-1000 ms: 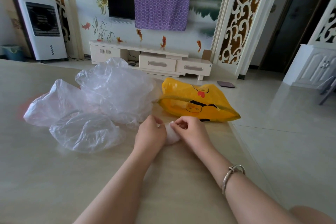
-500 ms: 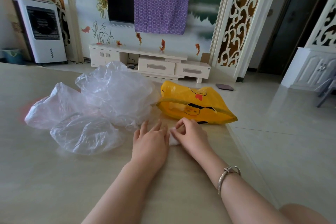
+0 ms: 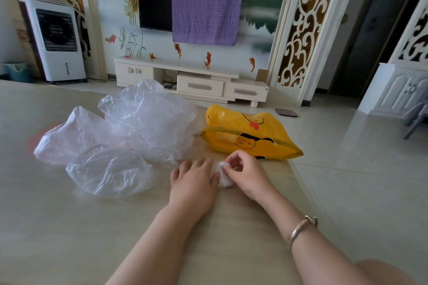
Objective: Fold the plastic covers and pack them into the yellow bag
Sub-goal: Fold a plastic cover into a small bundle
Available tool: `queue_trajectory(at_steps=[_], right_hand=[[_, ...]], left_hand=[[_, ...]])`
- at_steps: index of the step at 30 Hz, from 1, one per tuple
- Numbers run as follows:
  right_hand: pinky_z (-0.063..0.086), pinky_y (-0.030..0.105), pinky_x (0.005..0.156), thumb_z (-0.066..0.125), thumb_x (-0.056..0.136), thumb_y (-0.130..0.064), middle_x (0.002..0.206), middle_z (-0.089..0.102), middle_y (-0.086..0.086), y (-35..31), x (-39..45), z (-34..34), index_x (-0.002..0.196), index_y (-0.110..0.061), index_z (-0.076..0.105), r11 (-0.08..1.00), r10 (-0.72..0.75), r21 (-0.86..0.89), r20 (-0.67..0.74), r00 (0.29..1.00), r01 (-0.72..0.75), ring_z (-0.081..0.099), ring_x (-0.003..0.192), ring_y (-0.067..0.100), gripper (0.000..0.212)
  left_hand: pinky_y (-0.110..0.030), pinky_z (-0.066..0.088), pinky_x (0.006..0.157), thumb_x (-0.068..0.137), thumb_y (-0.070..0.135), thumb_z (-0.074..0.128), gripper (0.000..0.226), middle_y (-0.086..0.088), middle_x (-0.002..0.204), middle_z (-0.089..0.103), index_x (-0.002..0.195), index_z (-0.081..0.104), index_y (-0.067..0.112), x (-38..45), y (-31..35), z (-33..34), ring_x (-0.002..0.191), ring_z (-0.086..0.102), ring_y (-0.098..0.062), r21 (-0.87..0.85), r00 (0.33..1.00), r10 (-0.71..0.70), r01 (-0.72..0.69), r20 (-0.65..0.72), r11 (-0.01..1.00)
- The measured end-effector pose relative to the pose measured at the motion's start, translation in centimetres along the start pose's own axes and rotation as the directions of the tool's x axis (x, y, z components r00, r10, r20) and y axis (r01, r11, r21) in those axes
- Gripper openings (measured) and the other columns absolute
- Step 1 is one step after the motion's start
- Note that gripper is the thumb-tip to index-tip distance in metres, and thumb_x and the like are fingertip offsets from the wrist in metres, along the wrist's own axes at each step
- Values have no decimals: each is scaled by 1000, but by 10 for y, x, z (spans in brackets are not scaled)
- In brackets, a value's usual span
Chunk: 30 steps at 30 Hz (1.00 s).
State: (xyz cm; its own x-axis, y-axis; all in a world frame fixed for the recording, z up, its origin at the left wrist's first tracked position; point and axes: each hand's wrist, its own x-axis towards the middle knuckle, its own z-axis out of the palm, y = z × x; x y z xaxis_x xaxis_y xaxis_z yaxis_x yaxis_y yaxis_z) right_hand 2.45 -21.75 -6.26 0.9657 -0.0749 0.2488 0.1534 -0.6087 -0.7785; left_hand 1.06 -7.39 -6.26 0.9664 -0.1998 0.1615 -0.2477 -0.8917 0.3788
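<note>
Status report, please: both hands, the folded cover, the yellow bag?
Left hand flat, fingers straight. Right hand pinches small folded cover. Yellow bag just beyond, path clear. Loose covers wait left.

Lighting: soft, even daylight; bright overall. Pale glossy tiled floor (image 3: 361,164) carries broad sheen at right. Beige table (image 3: 58,227) shows faint, diffuse shadows under forearms. Dark doorway (image 3: 370,37) dim. Wide-angle lens bows verticals at edges; corners slightly soft.
</note>
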Motion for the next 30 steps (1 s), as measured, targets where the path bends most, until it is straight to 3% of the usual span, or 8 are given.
queue_trajectory(at_steps=[3,6,10,15,20,23,26,30], right_hand=[[42,12,57,65,91,-19,84,65,3,-3,-5,-8,89,-21,52,981,32,191,-46,998,-22,58,72,12,13],[42,15,53,60,94,-15,76,61,0,-3,-9,-15,95,-21,46,946,78,319,-27,997,-66,54,64,10,15],[44,23,55,53,96,-6,78,57,2,-3,-11,-19,87,-20,54,953,72,294,13,997,-73,54,71,15,16],[53,25,67,54,96,-9,100,68,-2,-5,-4,-27,98,-19,68,937,158,328,-92,983,-119,63,87,12,18],[41,10,72,55,96,-13,106,63,-8,-5,26,-34,113,-18,66,979,150,159,-110,983,-131,57,92,0,21],[40,23,85,52,97,-20,117,61,-5,4,44,-30,122,-21,61,987,156,37,-111,981,-153,54,104,12,26],[42,31,81,45,100,-30,116,62,4,14,60,-23,123,-18,60,953,225,-187,-93,970,-239,55,99,21,29],[38,45,104,32,100,-32,129,55,13,20,75,-13,124,-19,54,754,294,-590,-92,951,-290,44,123,37,36]], left_hand=[[-39,26,107,96,50,43,45,5,139,50,137,43,30,5,2,-4,132,39,-25,-320,991,-119,94,-60,943],[-39,45,96,89,41,61,31,9,100,63,114,55,23,10,0,-3,103,60,-19,-601,985,-154,81,-71,795],[-29,45,72,88,30,65,21,11,79,59,105,58,21,11,0,-7,75,57,-10,-733,969,-224,81,-99,676],[-30,43,72,90,22,56,8,8,80,68,94,56,28,13,-2,-8,81,60,-15,-783,949,-285,75,-134,618],[-37,47,83,87,16,51,14,10,82,69,92,56,29,16,-6,-11,85,60,-20,-808,943,-315,101,-109,581],[-39,48,85,86,16,49,16,9,83,69,89,55,30,16,-7,-11,89,60,-22,-812,943,-322,120,-87,572],[-40,49,86,85,16,47,16,8,84,69,92,56,28,16,-10,-9,89,61,-24,-811,940,-329,124,-89,572],[-45,50,88,85,17,47,17,7,85,69,95,57,25,18,-11,-9,90,61,-24,-804,937,-337,133,-88,580]])
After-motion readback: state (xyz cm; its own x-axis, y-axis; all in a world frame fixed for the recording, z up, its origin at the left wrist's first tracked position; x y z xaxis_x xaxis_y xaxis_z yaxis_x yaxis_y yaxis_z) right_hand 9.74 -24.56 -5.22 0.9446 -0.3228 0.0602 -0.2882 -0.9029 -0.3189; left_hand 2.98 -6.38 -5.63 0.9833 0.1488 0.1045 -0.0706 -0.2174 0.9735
